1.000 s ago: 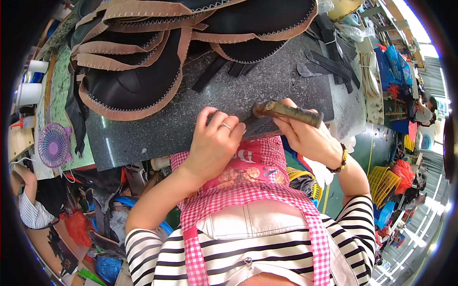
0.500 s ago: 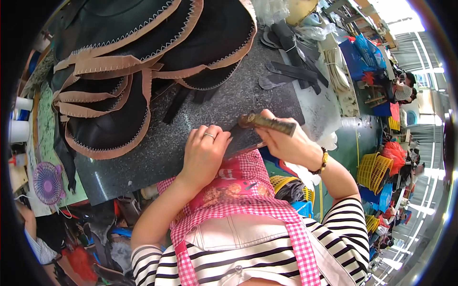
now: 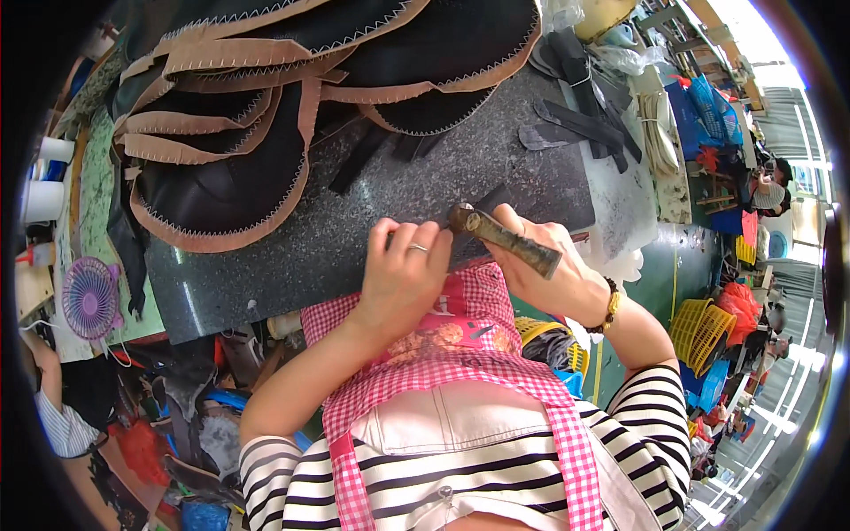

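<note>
My right hand is closed around a short, worn brownish hammer. Its rounded head lies close to the fingertips of my left hand. Those fingers, one with a ring, are bent and pinched at the near edge of the dark speckled work slab. Between both hands a narrow black strip lies on the slab, its near end hidden by the left fingers. Large black leather pieces with tan, zigzag-stitched borders are piled at the far left of the slab.
More black strips lie at the slab's far right, beside a bundle of pale strips. A purple fan stands at the left. Yellow baskets are on the right, and another person is farther back.
The whole view has shifted, so the slab and pile appear higher and farther right. The hammer has tilted, its handle end pointing more toward me. Both hands stay close together at the slab's edge.
</note>
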Available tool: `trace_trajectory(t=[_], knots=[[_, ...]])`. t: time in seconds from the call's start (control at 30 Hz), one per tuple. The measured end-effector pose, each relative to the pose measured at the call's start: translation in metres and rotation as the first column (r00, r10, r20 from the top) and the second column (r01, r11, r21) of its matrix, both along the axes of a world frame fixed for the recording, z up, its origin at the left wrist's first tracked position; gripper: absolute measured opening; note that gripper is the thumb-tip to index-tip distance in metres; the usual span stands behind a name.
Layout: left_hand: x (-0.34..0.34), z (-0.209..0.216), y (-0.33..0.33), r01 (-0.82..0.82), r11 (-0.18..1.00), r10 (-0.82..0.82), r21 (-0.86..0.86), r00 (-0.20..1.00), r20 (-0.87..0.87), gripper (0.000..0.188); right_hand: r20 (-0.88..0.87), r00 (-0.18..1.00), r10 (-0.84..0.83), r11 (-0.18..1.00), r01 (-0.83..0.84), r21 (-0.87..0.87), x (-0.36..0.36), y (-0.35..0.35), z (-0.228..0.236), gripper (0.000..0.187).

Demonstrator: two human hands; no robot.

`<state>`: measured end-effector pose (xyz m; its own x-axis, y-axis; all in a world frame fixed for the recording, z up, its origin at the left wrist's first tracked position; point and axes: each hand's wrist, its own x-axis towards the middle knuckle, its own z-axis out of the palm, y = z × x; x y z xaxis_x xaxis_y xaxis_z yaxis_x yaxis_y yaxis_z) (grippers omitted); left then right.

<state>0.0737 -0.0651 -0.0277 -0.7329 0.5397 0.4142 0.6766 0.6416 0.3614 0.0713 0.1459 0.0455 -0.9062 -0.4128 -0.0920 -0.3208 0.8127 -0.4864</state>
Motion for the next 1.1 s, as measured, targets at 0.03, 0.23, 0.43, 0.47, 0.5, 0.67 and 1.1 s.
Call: trace_trajectory(t=[0.03,0.23,0.43,0.47,0.5,0.67,1.1], knots=[[0.000,0.000,-0.002,-0.018,0.999,0.017,0.049,1.000,0.017,0.025,0.016,1.000,-0.025,0.997,0.026,-0.066,0.000,0.000,0.002,0.013],[0.007,0.000,-0.006,-0.035,0.999,0.035,0.000,0.999,-0.033,0.021,-0.009,0.985,0.174,0.985,-0.174,-0.017,-0.005,-0.003,0.006,0.030],[0.021,0.001,-0.019,-0.053,0.995,0.046,-0.081,0.995,-0.088,0.024,0.103,0.990,0.093,0.988,-0.079,-0.133,-0.008,-0.004,0.008,0.024],[0.022,-0.002,-0.017,-0.076,0.993,0.066,-0.087,0.991,-0.120,0.025,0.046,0.989,0.141,0.984,-0.135,-0.118,-0.007,-0.014,0.017,0.022],[0.022,-0.003,-0.020,-0.082,0.996,0.079,-0.033,0.995,-0.067,0.025,0.050,0.987,0.150,0.986,-0.146,-0.076,-0.002,-0.018,0.013,0.024],[0.019,0.005,-0.039,-0.026,0.998,0.027,-0.064,1.000,0.014,0.023,0.118,0.984,0.132,0.987,-0.120,-0.103,-0.009,-0.016,0.009,0.027],[0.016,-0.007,-0.043,-0.007,0.984,-0.007,0.180,0.997,0.076,0.012,0.108,0.951,0.288,0.957,-0.282,-0.073,0.004,-0.027,0.002,0.039]])
